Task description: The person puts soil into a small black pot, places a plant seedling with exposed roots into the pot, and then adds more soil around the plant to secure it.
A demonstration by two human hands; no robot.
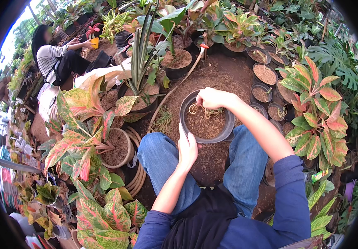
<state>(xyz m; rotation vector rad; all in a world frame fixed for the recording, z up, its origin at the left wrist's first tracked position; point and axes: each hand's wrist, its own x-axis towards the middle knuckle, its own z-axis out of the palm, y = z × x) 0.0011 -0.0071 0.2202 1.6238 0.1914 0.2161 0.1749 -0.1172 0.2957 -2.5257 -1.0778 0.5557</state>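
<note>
A round black plastic pot (230, 123) filled with brown potting mix (205, 126) is held up between my knees. My left hand (188, 147) grips its near left side, thumb along the outer wall and fingers partly hidden beneath. Over the pot's far side, my right hand (214, 97) is curled with the fingertips pointing down. Pale, stringy roots or stems (211, 112) lie on the mix just below those fingers. Whether the fingertips pinch any of them is hidden by the hand.
A hose (179, 84) with a red-handled tap (203, 46) runs along the soil on the left. Small pots (261, 92) crowd the right side, beside a pink-green aglaonema (317, 105). Another aglaonema (88, 133) leans in at left. A person (53, 59) sits farther back, holding a yellow container (95, 43).
</note>
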